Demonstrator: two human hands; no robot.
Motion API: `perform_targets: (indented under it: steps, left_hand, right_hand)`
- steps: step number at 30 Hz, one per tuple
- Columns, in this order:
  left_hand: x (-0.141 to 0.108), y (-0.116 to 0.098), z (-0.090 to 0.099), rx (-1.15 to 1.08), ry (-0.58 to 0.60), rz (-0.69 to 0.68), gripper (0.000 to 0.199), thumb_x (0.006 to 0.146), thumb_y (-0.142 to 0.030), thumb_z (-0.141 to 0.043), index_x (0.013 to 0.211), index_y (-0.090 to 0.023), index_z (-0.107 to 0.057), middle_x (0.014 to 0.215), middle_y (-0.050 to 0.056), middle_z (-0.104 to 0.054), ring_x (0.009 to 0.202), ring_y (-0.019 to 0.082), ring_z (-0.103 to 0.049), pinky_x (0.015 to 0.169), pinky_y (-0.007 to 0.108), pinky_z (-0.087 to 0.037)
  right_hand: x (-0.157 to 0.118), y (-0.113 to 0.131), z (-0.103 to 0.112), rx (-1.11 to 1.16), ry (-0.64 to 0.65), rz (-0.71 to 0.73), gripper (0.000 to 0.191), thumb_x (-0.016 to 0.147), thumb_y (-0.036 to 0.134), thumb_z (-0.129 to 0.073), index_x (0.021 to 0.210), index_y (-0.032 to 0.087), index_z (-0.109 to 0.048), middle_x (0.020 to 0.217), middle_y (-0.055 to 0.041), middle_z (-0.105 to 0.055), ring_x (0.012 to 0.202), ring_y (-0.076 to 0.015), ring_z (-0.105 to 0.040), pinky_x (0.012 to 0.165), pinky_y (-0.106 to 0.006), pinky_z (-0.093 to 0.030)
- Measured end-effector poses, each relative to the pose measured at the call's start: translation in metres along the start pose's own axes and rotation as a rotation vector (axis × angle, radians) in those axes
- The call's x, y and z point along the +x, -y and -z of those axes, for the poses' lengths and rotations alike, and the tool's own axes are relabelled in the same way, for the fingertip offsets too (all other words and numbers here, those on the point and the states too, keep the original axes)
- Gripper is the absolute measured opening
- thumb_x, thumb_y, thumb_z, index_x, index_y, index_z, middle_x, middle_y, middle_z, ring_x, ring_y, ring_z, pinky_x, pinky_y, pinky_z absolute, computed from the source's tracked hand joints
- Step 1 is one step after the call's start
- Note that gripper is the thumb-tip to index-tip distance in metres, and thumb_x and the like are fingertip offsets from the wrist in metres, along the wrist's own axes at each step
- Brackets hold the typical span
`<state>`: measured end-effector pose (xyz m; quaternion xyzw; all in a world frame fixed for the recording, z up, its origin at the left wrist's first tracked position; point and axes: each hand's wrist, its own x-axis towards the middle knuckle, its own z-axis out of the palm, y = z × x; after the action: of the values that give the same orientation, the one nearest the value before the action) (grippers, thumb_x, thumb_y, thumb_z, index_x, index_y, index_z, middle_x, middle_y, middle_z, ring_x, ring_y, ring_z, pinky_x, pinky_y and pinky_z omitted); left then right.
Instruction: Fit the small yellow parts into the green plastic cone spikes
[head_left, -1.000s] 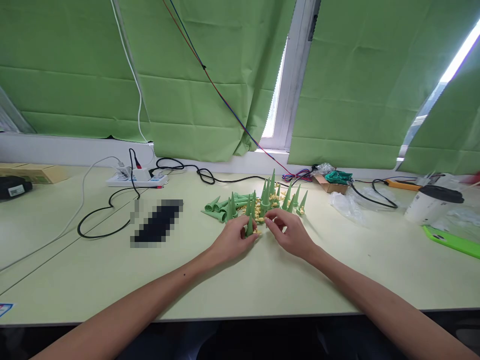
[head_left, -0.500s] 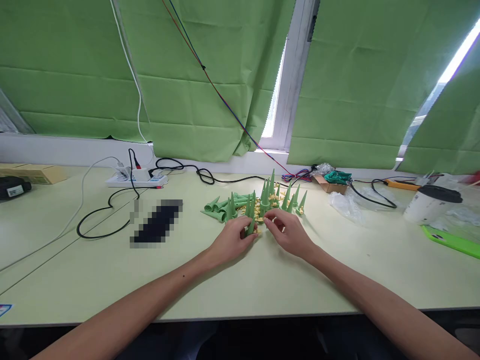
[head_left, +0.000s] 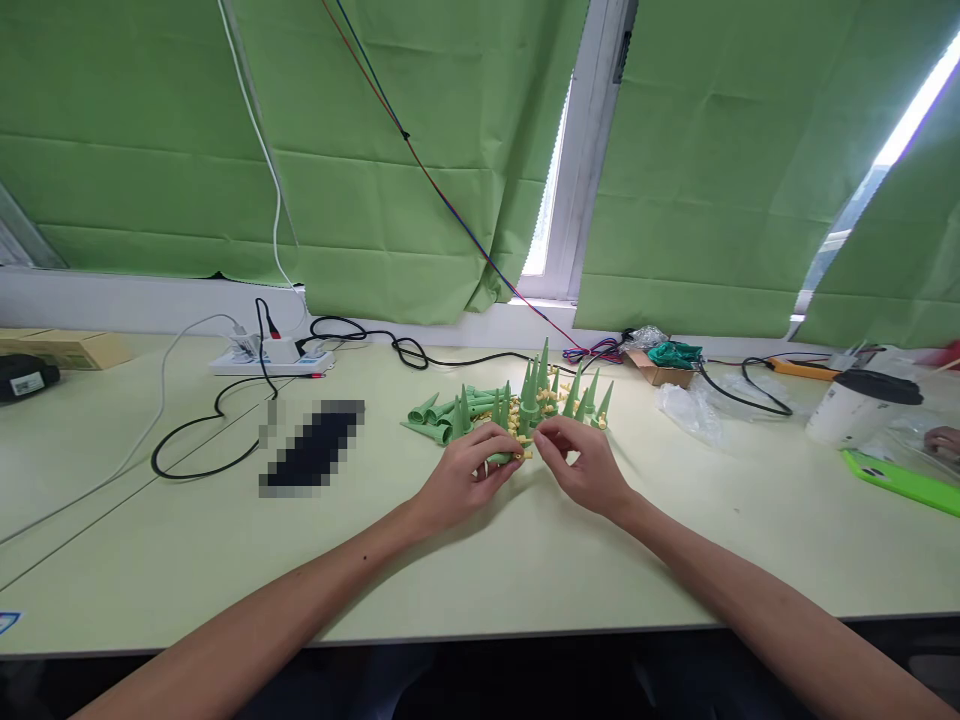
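My left hand [head_left: 459, 480] is closed on a green plastic cone [head_left: 502, 458], held nearly level. A small yellow piece [head_left: 527, 455] shows at the cone's right end, facing my other hand. My right hand [head_left: 589, 470] is just to the right, thumb and fingertips pinched together; anything between them is too small to make out. Behind both hands, several green cones [head_left: 543, 378] stand upright, and others lie on their sides [head_left: 431, 431] to the left. Small yellow pieces [head_left: 514, 415] are scattered among them.
On the table [head_left: 600, 575], a pixelated dark patch [head_left: 315, 445] and a power strip [head_left: 274, 360] with cables lie left. To the right are a plastic bag [head_left: 694, 410], a lidded cup [head_left: 862, 408], a green phone [head_left: 904, 482] and another person's hand [head_left: 943, 440].
The cone in my left hand has tipped from upright to nearly level, its yellow end now toward my right hand. Another person's hand has appeared at the right edge.
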<state>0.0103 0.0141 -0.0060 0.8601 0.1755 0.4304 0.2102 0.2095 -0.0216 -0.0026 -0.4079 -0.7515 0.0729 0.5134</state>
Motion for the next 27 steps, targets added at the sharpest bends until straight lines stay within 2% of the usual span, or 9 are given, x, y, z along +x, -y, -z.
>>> perform_targets:
  steps: [8, 11, 27]
  left_hand:
    - [0.0002, 0.0039, -0.0013, 0.018, -0.053, -0.091, 0.012, 0.093, -0.014, -0.059, 0.101, -0.019, -0.066, 0.092, 0.006, -0.061, 0.077, 0.012, -0.055, 0.05, 0.017, -0.042]
    - [0.0006, 0.0038, -0.0016, 0.021, -0.066, -0.107, 0.012, 0.093, -0.014, -0.059, 0.101, -0.019, -0.065, 0.092, 0.006, -0.061, 0.075, 0.011, -0.054, 0.049, 0.016, -0.042]
    - [0.0002, 0.0039, -0.0019, 0.062, -0.073, -0.059, 0.012, 0.094, -0.018, -0.058, 0.103, -0.017, -0.067, 0.092, 0.006, -0.061, 0.071, 0.01, -0.055, 0.052, 0.018, -0.046]
  right_hand:
    - [-0.0016, 0.002, 0.0032, -0.015, -0.105, 0.114, 0.016, 0.09, 0.02, -0.053, 0.074, 0.02, -0.054, 0.061, 0.0015, -0.054, 0.05, -0.0097, -0.045, 0.048, -0.023, -0.04]
    - [-0.0013, 0.0013, 0.0032, 0.002, -0.099, 0.14, 0.014, 0.087, 0.017, -0.054, 0.074, 0.02, -0.054, 0.06, 0.0027, -0.051, 0.049, -0.009, -0.044, 0.047, -0.022, -0.039]
    - [-0.0016, -0.001, 0.0016, 0.028, -0.037, 0.073, 0.013, 0.087, 0.017, -0.053, 0.075, 0.019, -0.055, 0.062, 0.0015, -0.053, 0.051, -0.0099, -0.045, 0.049, -0.022, -0.039]
